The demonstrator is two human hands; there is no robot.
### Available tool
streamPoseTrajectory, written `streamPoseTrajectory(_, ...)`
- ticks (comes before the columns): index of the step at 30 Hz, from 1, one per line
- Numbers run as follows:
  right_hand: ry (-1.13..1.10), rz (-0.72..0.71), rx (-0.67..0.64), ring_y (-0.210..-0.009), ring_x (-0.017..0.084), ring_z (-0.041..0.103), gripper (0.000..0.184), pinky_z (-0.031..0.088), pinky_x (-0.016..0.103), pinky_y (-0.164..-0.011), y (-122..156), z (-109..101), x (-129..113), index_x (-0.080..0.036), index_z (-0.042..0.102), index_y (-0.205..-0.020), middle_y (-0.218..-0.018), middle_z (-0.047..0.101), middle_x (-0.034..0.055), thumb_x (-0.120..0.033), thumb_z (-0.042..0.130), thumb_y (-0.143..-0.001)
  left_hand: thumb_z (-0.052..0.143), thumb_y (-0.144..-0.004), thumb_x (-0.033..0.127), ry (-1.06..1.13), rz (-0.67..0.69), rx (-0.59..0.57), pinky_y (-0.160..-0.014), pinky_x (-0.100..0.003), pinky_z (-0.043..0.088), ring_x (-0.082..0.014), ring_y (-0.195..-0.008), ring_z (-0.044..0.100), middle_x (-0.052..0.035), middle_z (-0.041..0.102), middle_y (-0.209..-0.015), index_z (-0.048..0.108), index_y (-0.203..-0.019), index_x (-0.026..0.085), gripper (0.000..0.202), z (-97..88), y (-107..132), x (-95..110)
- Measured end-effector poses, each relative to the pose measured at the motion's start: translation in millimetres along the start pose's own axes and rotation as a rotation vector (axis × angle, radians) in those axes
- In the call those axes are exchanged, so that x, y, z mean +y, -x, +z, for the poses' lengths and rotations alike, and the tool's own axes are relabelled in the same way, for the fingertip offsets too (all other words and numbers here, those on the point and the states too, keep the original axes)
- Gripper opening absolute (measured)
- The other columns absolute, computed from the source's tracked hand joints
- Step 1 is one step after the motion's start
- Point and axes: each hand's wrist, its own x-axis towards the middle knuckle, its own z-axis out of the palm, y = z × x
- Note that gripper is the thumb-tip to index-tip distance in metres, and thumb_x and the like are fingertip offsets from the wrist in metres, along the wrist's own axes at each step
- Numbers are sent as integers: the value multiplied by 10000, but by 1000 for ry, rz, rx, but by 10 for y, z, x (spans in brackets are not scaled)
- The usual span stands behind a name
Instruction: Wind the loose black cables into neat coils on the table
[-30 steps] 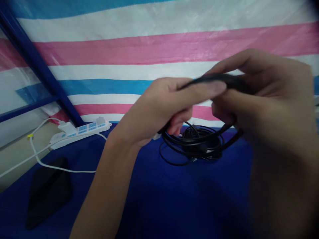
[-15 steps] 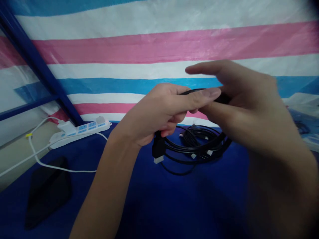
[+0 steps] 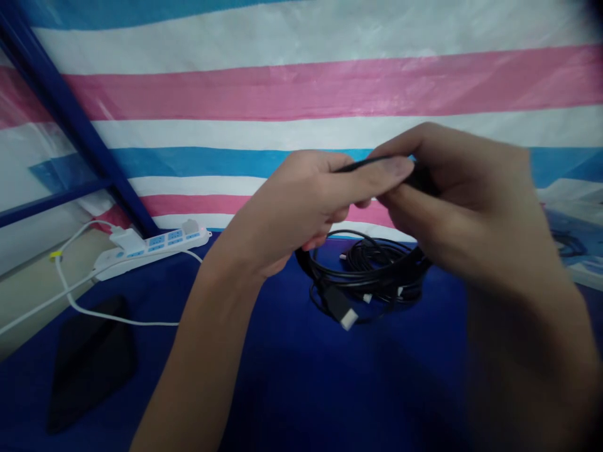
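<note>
A coiled black cable (image 3: 351, 275) hangs between my two hands above the blue surface. My left hand (image 3: 306, 201) is closed around the coil's left side, its thumb lying along the top strands. My right hand (image 3: 466, 188) pinches the coil's upper right, thumb and forefinger meeting near the left thumb tip. Below the left hand dangles one cable end, a flat black plug (image 3: 336, 304) with a pale tip. Behind the held loop, more coiled black cables (image 3: 372, 251) with small white-tipped plugs lie on the surface. My fingers hide much of the gripped part.
A white power strip (image 3: 160, 245) with a plugged-in white adapter (image 3: 127, 240) sits at the left, its white cord trailing across. A flat dark object (image 3: 92, 364) lies nearer on the blue surface (image 3: 301, 389). Striped sheeting (image 3: 282, 88) hangs behind, beside a blue frame post (image 3: 85, 132).
The dangling plug has swung right and lower, now tilted. My right forefinger, raised before, has come down onto the cable by the left thumb.
</note>
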Motion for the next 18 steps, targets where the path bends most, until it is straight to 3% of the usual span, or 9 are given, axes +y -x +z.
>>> streamPoseTrajectory(2,9,-4,-37,-512,-31,306,69,301,127,-524,5,3,-26,-148,584,-832,-598,451,-23,-144,516,-818,587,-768,332,6,-56,-12,-378,-40,179,67,-364,217,81,210,-485,398,-594,125,329,-3,8,3)
streamPoseTrajectory(4,-72,47,20,-500,-21,341,91,290,134,-487,7,35,-65,-164,580,-897,-599,449,-23,-179,536,-820,599,-755,328,49,-30,28,-375,-38,162,66,-354,203,82,177,-477,360,-571,139,356,-12,14,13)
streamPoseTrajectory(9,-489,145,153,-383,26,361,191,267,195,-344,1,163,-68,-200,532,-987,-567,411,-38,-244,578,-807,566,-784,334,112,124,136,-328,-86,159,30,-330,155,76,122,-467,336,-594,176,338,-58,10,51)
streamPoseTrajectory(12,-666,182,136,-327,19,304,179,256,188,-311,-2,205,15,-196,483,-924,-533,368,-62,-267,590,-799,517,-810,360,84,80,142,-326,-94,190,25,-330,156,78,121,-458,354,-604,174,323,-66,0,49)
streamPoseTrajectory(18,-232,83,1,-502,-14,413,52,318,122,-458,8,99,22,-134,549,-783,-586,475,-32,-89,538,-760,488,-796,451,51,-27,-109,-359,-68,208,57,-351,172,82,178,-448,420,-642,149,346,-27,15,11)
